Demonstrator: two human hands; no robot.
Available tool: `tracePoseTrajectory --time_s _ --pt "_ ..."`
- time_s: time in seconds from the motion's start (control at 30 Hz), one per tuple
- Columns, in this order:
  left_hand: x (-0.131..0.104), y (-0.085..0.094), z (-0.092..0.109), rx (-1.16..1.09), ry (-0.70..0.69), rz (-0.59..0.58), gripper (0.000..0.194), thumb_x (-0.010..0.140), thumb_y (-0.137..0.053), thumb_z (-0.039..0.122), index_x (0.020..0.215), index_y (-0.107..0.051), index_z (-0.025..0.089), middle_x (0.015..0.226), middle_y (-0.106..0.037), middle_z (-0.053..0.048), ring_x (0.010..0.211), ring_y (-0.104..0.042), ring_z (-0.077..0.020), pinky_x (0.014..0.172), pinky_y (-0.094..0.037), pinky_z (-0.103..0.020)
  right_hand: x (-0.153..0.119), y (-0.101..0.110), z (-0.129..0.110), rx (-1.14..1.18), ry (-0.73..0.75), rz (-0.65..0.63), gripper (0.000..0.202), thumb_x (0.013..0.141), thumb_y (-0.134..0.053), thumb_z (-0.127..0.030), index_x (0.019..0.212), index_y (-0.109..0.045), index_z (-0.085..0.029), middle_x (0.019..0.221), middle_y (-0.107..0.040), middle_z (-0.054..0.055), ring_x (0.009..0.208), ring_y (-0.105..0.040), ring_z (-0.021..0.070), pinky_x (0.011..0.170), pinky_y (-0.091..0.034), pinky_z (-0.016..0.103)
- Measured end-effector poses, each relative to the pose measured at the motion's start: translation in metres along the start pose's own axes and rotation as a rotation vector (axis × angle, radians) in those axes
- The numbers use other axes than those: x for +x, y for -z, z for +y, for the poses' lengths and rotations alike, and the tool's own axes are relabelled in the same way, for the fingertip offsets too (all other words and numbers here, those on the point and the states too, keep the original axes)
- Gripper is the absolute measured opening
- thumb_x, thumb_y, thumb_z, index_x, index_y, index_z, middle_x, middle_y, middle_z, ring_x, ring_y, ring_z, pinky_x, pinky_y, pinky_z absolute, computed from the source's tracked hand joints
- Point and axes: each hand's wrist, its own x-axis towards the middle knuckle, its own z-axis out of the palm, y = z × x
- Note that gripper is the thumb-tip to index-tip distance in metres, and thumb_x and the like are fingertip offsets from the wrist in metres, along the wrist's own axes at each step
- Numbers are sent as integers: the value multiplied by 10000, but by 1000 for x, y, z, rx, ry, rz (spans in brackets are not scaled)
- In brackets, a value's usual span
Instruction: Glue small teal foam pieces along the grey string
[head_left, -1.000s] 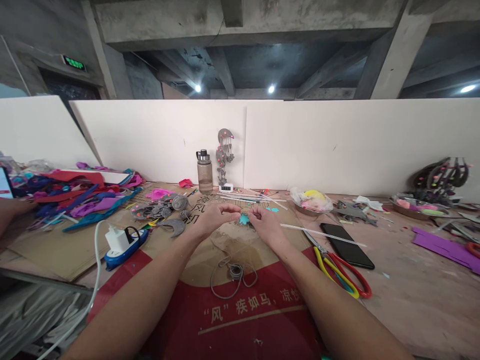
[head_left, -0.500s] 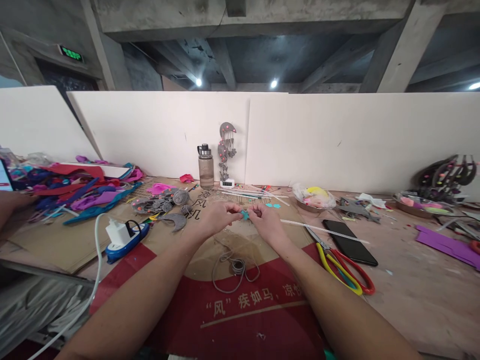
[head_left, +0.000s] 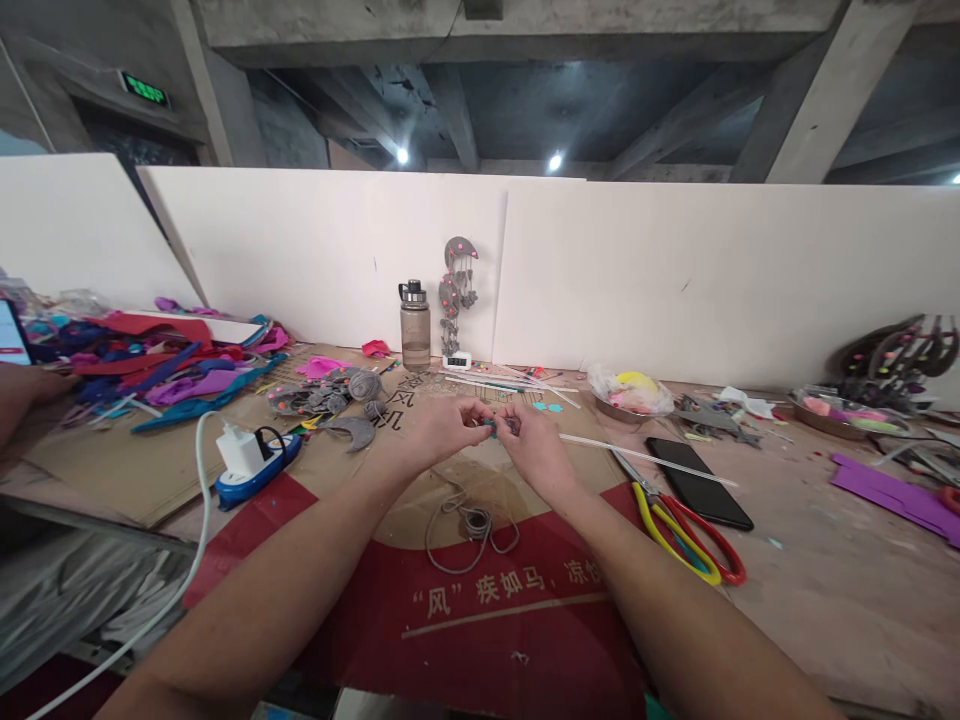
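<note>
My left hand [head_left: 451,432] and my right hand [head_left: 531,446] meet above the cardboard, both with fingers pinched. Between their fingertips is a small teal felt piece [head_left: 491,426], mostly hidden by the fingers. Just behind the right hand lie flat teal cut-outs [head_left: 547,407]. Below the hands, a loosely coiled grey cord [head_left: 476,523] rests on the printed cardboard [head_left: 450,635]. To the right are scissors [head_left: 686,535] with one red and one yellow handle, a black phone [head_left: 699,483] and a thin clear stick [head_left: 645,453] lying across the phone.
At left sit a blue power strip [head_left: 255,478] with a white cable and a heap of felt scraps [head_left: 172,365]. Grey felt pieces [head_left: 319,395], a water bottle [head_left: 415,330] and a hanging ornament [head_left: 457,290] stand farther back. Another person's hand [head_left: 34,395] is at far left.
The teal piece is more covered by my fingers now, and my fingertips are closer together. The view has shifted slightly. The other person's hand at far left shows more.
</note>
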Motion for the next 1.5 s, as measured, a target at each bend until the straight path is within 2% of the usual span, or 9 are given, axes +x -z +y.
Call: tracePoseTrajectory --time_s 0.1,0.27,0.47,1.07,1.33,1.5 --pt "-2 0 7 57 30 22 179 706 -634 256 843 -724 185 613 -633 33 547 -548 -87 508 -383 -179 -1 0 -1 -51 35 11 84 814 -536 -158 754 -590 -183 723 -636 21 660 -539 151 651 -375 264" --pt "-4 0 13 26 89 12 133 721 -624 261 782 -707 176 535 -595 49 484 -531 -75 468 -376 -170 -2 -1 -2 -80 51 0 59 829 -565 -149 790 -604 -172 768 -656 35 704 -563 158 673 -387 261" --pt "-3 -1 8 -160 152 -59 159 708 -636 284 801 -687 165 571 -634 34 478 -539 -80 412 -369 -169 -3 -1 -2 -111 72 -1 75 861 -550 -156 832 -617 -172 828 -672 48 776 -583 171 722 -396 273" --pt "-2 1 3 -265 149 -139 166 733 -653 290 820 -699 156 623 -669 1 534 -603 -95 443 -427 -170 -4 -3 1 -91 95 -5 92 873 -535 -162 823 -610 -178 836 -664 50 778 -572 167 723 -390 273" --pt "1 3 -7 -252 156 -146 264 766 -669 408 809 -692 148 616 -683 -18 502 -599 -97 444 -442 -179 -6 2 -4 -35 123 -29 111 886 -514 -174 805 -588 -188 819 -640 46 785 -558 175 733 -395 283" --pt "0 4 -1 -318 202 -117 242 763 -689 382 760 -651 143 597 -686 -30 523 -625 -109 445 -454 -179 -5 2 -1 30 150 -14 132 876 -493 -181 974 -580 -170 816 -618 39 772 -554 176 731 -411 291"
